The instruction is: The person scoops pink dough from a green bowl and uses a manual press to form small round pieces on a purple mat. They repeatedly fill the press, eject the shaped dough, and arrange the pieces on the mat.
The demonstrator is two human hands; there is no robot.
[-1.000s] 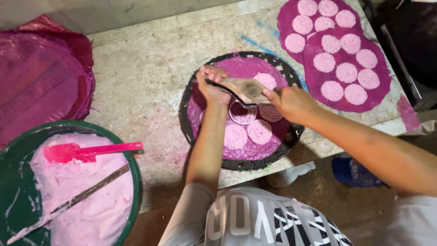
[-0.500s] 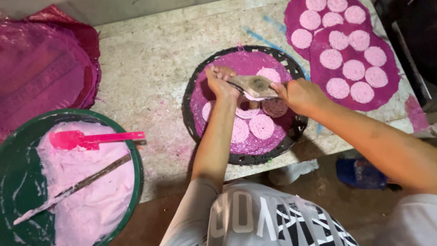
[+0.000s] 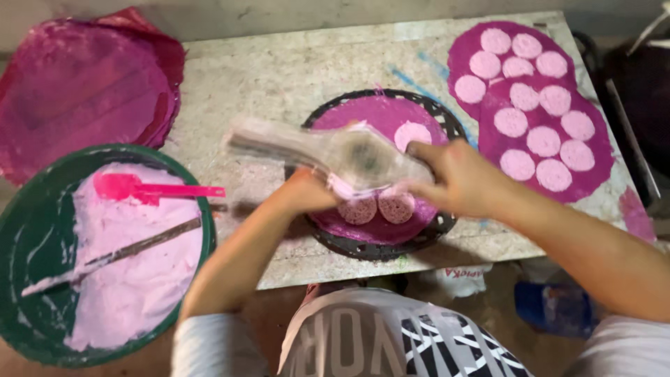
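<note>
A long metal scoop-like tool [image 3: 328, 153], blurred by motion, hovers over a round black tray [image 3: 377, 248] lined with a magenta sheet [image 3: 377, 115]. My right hand [image 3: 453, 174] grips the tool's right end. Just under the tool is my left hand [image 3: 307, 192], fingers curled; the blur hides whether it grips anything. Three pale pink discs lie on the sheet: one at the back [image 3: 413, 132] and two at the front [image 3: 358, 209], [image 3: 396, 207].
A green basin [image 3: 28, 209] of pale pink batter [image 3: 132, 279] holds a pink spatula [image 3: 150, 188] and a stick [image 3: 139, 244]. Bare magenta sheets [image 3: 77, 98] are stacked at the back left. Sheets covered with several discs [image 3: 537, 112] lie on the stone table [image 3: 279, 77].
The tool has swung up and to the left, its handle now pointing left over the table. Both hands have lifted off the tray's discs. The camera has come closer.
</note>
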